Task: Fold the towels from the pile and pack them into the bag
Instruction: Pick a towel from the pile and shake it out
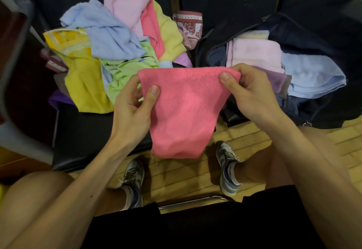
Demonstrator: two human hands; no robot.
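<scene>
You hold a coral-pink terry towel [180, 111] up in front of you with both hands, one at each upper corner. Your left hand [135, 101] pinches the left corner, thumb pressed on the front and fingers curled behind the cloth. Your right hand [246, 94] grips the right corner the same way. The towel hangs slack from its stretched top edge, tapering downward above the wooden plank floor [186, 176] between your knees. Behind your left hand, a loose pile of crumpled towels [109, 43] in yellow, blue, green and pink lies on a dark padded desk [88, 131]. Behind your right hand sits an open navy fabric bag [305, 31], holding a folded pale-pink towel [254, 52] beside a folded light-blue towel [311, 76].
</scene>
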